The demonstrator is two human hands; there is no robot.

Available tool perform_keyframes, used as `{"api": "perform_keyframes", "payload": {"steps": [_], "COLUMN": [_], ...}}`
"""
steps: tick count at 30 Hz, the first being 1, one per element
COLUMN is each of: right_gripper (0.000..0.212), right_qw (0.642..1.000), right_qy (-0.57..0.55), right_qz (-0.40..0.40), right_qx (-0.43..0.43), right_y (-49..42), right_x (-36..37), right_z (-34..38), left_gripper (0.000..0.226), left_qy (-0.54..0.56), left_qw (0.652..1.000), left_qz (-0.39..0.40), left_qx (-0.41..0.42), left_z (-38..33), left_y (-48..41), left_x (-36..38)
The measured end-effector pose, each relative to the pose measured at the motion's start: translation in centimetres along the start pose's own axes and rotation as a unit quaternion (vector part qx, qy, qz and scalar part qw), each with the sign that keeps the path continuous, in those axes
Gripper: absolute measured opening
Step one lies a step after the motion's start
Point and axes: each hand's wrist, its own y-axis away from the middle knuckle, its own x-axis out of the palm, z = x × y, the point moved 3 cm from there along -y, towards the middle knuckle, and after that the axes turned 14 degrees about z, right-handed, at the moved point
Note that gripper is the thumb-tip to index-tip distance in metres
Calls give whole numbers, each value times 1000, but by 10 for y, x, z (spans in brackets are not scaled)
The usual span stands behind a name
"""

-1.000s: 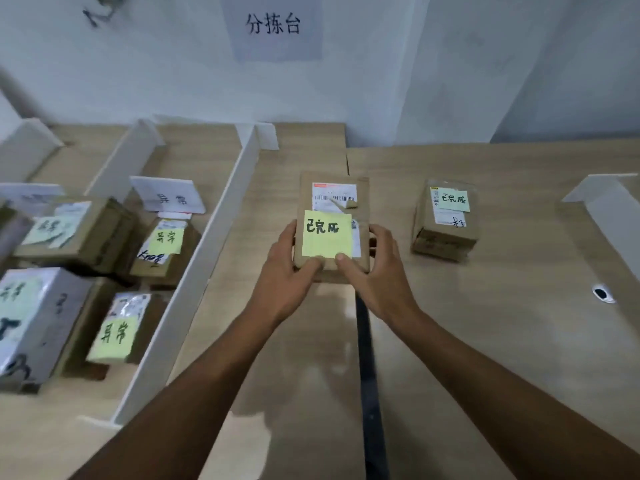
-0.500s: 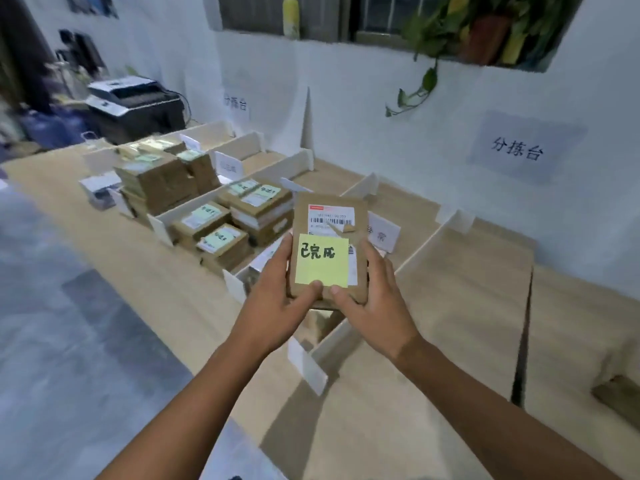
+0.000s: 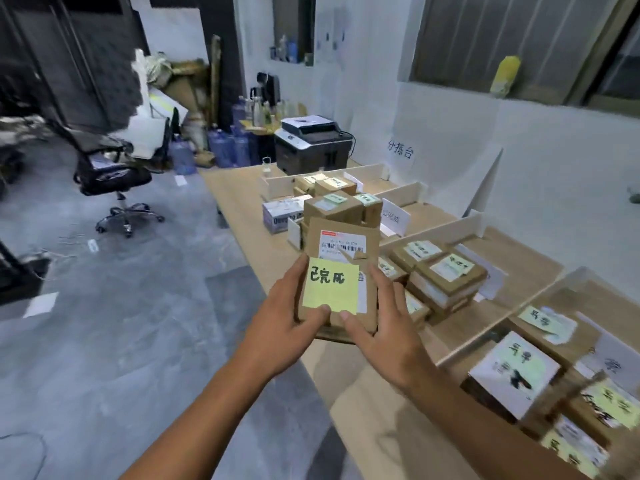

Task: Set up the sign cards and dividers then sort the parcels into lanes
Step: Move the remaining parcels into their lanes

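Observation:
I hold a brown cardboard parcel (image 3: 341, 237) with a barcode label and a yellow sticky note in front of me, above the table's near edge. My left hand (image 3: 284, 327) grips its left side with the thumb on the note. My right hand (image 3: 384, 327) grips its right side, thumb on the lower front. White dividers (image 3: 433, 232) split the long wooden table (image 3: 242, 199) into lanes. A white sign card (image 3: 394, 216) stands in the lane behind the parcel. Several labelled parcels (image 3: 446, 275) lie stacked in the lanes.
A printer (image 3: 311, 143) sits at the table's far end, with a white box (image 3: 280, 216) near the table's left edge. An office chair (image 3: 110, 171) and water bottles (image 3: 225, 147) stand on the grey floor to the left. A white wall runs along the right.
I have turned left along the table, carrying the parcel with both hands. The far lanes, printer and chair have come into view. The grip is unchanged.

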Motion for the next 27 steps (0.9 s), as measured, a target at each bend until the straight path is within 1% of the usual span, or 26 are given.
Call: {"api": "perform_keyframes", "payload": {"steps": [4,7,9,16,19,23,27], "right_gripper": [77,77,77,79,78,75,74], "right_qw": [1000,1000,999,988,977,962,946], "right_qy": [-19,1,-8,-35,-48,-24,-22], "right_qz": [-4,6,2,-83,-128,-178,-208], "right_qx": [-9,19,41,126,162,207,248], "right_y": [-61,-103,-129,-220,-253,-294,-330], "right_x": [34,43,42,13,-6,-31,-50], "right_z": [-1,-22,-44,-140,-172,-202,-234], "left_gripper": [78,82,84,85,85,85,86], "left_qy": [-4,9,18,14,8,14,-2], "left_qw": [1000,999,997,984,972,953,937], "left_qz": [20,41,66,175,234,301,345], "left_qx": [2,-14,-23,-10,13,30,52], "left_z": [39,76,98,148,151,155,158], "left_y": [-39,-81,-115,-280,-349,-428,-495], "left_x": [-42,-47,-42,0,15,34,55]}}
